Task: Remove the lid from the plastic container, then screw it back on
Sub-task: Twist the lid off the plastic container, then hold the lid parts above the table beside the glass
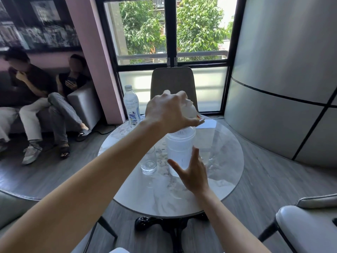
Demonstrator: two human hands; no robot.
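Desk (224,161): round, white marbled top under a glossy sheet, on a black ornate pedestal.

Plastic container (179,152): tall, translucent, frosted cylinder with a stepped band near its rim; upright at the desk's centre.

Lid (189,108): pale, translucent, mostly hidden under your left hand (168,112), which is cupped over it from above with fingers curled tight around it. Whether the lid sits on the container's mouth or just above it, you cannot tell.

Right hand (194,172): at the container's 6 o'clock, spread wide, thumb and fingers splayed against or just beside the lower wall; contact unclear, nothing gripped.

Drinking glass (149,161): clear, short, round, at the container's 9 o'clock, just beside it.

Water bottle (131,106): clear plastic, grey cap, printed label, at the desk's 11 o'clock edge.

Chair (173,84): grey padded back, beyond the desk at 12 o'clock.
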